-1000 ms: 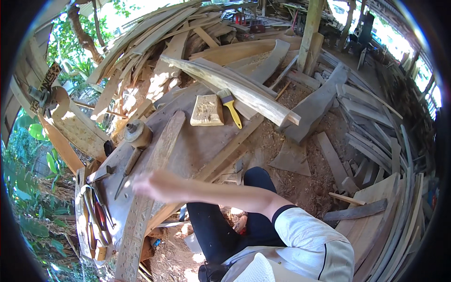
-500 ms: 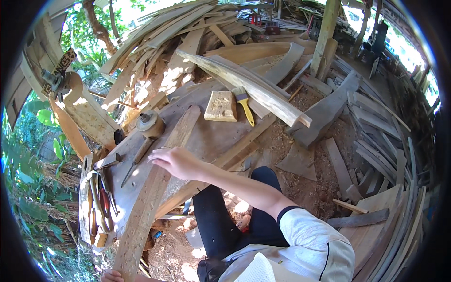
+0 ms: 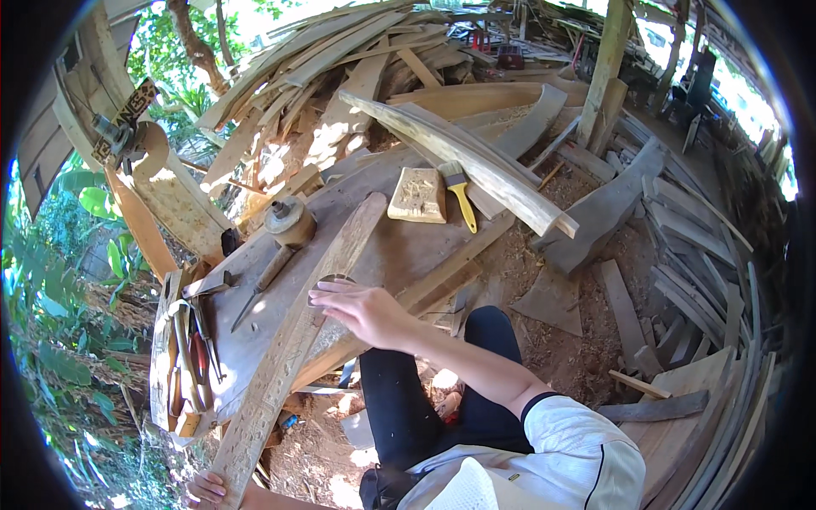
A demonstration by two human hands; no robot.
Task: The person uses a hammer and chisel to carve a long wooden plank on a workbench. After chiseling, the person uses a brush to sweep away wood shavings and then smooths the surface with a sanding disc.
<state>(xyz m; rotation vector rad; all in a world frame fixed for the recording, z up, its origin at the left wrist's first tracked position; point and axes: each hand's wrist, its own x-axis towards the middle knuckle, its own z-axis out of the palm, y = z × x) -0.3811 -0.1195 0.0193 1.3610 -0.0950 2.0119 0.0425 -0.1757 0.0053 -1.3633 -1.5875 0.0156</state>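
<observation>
1. The right hand point(image 3: 361, 310) hovers flat, fingers spread, over the long plank point(image 3: 297, 340) on the workbench point(image 3: 382, 246).
2. The left hand point(image 3: 206, 488) grips the plank's near end at the bottom edge.
3. A wooden mallet point(image 3: 285, 228) lies just left of the plank's far end.
4. A carved wood block point(image 3: 418, 195) sits beside a yellow-handled brush point(image 3: 459, 197).
5. Hand tools point(image 3: 194, 353) crowd the bench's left rim.
6. Stacked boards point(image 3: 680, 238) ring the dirt floor.

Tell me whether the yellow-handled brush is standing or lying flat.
Lying flat: the brush rests lengthwise on the workbench, bristles away from the person, beside the pale wood block.
</observation>
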